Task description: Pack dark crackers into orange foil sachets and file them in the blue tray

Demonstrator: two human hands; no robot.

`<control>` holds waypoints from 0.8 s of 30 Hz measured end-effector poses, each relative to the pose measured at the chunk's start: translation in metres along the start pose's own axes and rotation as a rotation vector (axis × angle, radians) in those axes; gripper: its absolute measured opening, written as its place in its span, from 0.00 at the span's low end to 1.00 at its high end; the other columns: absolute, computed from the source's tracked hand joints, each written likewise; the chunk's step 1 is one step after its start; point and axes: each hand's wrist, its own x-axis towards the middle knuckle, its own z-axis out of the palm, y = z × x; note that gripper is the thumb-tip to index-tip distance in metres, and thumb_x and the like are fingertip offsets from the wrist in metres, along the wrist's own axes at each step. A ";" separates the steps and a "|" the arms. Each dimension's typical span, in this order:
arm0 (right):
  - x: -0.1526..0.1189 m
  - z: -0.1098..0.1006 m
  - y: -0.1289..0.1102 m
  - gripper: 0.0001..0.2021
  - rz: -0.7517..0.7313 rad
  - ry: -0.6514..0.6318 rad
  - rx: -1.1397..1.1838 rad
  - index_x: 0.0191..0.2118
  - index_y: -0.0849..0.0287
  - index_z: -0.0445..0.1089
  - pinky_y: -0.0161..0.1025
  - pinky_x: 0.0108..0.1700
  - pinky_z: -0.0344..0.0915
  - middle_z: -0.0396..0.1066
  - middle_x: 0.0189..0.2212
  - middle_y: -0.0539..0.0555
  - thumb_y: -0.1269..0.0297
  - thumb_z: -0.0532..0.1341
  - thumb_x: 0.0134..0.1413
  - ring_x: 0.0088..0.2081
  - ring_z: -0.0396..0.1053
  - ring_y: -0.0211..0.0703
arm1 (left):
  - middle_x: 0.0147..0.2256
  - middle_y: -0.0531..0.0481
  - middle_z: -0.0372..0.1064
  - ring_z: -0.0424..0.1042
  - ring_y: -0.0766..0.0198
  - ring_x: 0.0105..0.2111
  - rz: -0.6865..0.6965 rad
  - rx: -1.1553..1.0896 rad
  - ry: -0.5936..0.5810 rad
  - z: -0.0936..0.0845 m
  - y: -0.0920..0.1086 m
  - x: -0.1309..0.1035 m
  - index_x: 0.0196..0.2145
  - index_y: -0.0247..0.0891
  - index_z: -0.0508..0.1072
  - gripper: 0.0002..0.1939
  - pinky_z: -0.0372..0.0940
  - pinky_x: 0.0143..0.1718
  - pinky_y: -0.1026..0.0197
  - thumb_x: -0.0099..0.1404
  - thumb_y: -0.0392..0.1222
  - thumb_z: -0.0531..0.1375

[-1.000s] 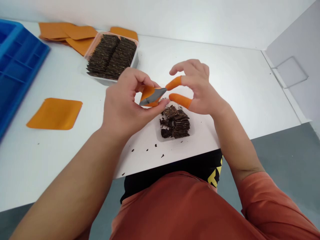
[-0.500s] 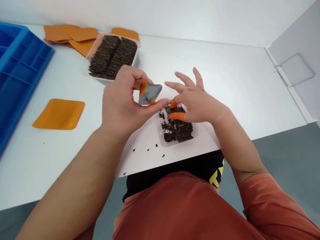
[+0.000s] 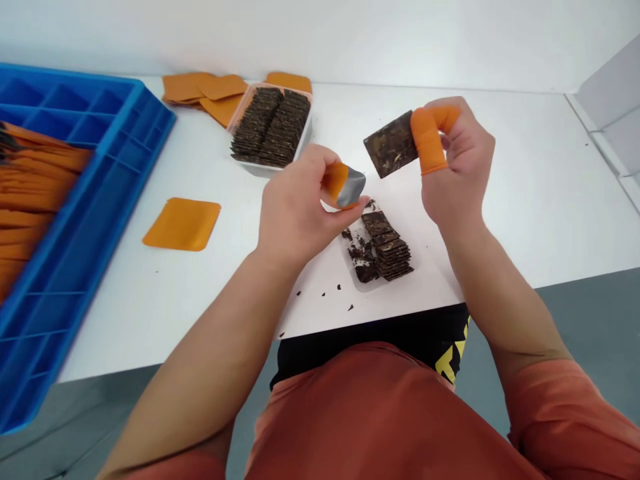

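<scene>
My left hand [image 3: 300,207] is closed around a small orange pouch [image 3: 345,183], whose silver-lined mouth gapes toward the right. Orange finger cots cover the thumb and forefinger of my right hand [image 3: 457,160]. Between them they pinch a thin dark brown pressed slab [image 3: 393,143] by its edge, raised above the table and to the right of the pouch. Below both hands stands a clear tray [image 3: 367,283] with a leaning stack of similar slabs [image 3: 393,250] on its right side and dark crumbs on its left.
At the back, a plastic tub [image 3: 305,137] holds two rows of dark slabs, beside several flat orange pouches [image 3: 205,90]. A single orange pouch [image 3: 183,225] lies to the left. The blue crate [image 3: 125,167] at far left contains many orange pouches. Crumbs [image 3: 339,287] dot the table's front.
My right hand has lifted a slab out of the clear tray and moved up and right with it. The left hand still holds the pouch. The camera view has shifted left, showing more of the crate.
</scene>
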 end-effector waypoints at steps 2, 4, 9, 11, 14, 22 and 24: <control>-0.007 0.009 -0.007 0.17 -0.004 0.039 0.095 0.40 0.52 0.72 0.49 0.52 0.77 0.74 0.43 0.53 0.48 0.56 0.79 0.46 0.77 0.46 | 0.39 0.53 0.73 0.77 0.56 0.36 -0.015 -0.021 -0.009 0.003 0.002 -0.001 0.47 0.46 0.68 0.25 0.76 0.43 0.49 0.61 0.46 0.76; -0.015 0.017 -0.011 0.18 -0.019 0.007 0.069 0.42 0.52 0.73 0.50 0.55 0.77 0.74 0.45 0.55 0.48 0.54 0.80 0.49 0.77 0.47 | 0.40 0.53 0.74 0.79 0.54 0.39 -0.028 -0.043 0.000 0.004 0.002 -0.002 0.49 0.47 0.67 0.25 0.77 0.45 0.49 0.61 0.47 0.75; -0.024 0.025 -0.011 0.15 -0.006 -0.034 -0.086 0.42 0.53 0.73 0.53 0.61 0.77 0.74 0.46 0.56 0.53 0.54 0.80 0.53 0.77 0.48 | 0.45 0.51 0.75 0.79 0.53 0.41 -0.026 -0.062 0.069 0.002 0.000 -0.005 0.52 0.50 0.68 0.26 0.77 0.45 0.49 0.62 0.50 0.74; -0.024 0.024 -0.011 0.15 -0.008 0.003 -0.092 0.41 0.53 0.72 0.54 0.61 0.76 0.73 0.45 0.57 0.54 0.53 0.80 0.52 0.77 0.49 | 0.45 0.51 0.75 0.79 0.52 0.41 -0.016 -0.064 0.080 0.003 0.000 -0.006 0.52 0.50 0.68 0.27 0.77 0.46 0.48 0.61 0.52 0.75; -0.024 0.021 -0.016 0.15 0.024 0.026 -0.088 0.41 0.53 0.72 0.58 0.64 0.74 0.72 0.47 0.57 0.54 0.54 0.79 0.55 0.76 0.51 | 0.44 0.51 0.76 0.80 0.51 0.42 -0.009 -0.049 0.083 0.004 0.005 -0.007 0.54 0.50 0.69 0.30 0.78 0.47 0.48 0.60 0.52 0.77; -0.026 0.025 -0.024 0.19 0.152 0.067 0.001 0.36 0.54 0.68 0.61 0.65 0.73 0.72 0.45 0.59 0.49 0.54 0.79 0.54 0.74 0.52 | 0.46 0.51 0.77 0.82 0.49 0.44 -0.070 0.003 0.163 0.004 0.008 -0.012 0.55 0.51 0.67 0.28 0.79 0.49 0.47 0.64 0.53 0.75; -0.026 0.026 -0.023 0.19 0.149 0.087 0.000 0.36 0.54 0.67 0.59 0.65 0.74 0.72 0.44 0.58 0.49 0.55 0.79 0.53 0.74 0.51 | 0.47 0.51 0.77 0.83 0.48 0.47 -0.045 -0.001 0.167 0.005 0.007 -0.013 0.56 0.51 0.66 0.29 0.79 0.49 0.46 0.65 0.53 0.74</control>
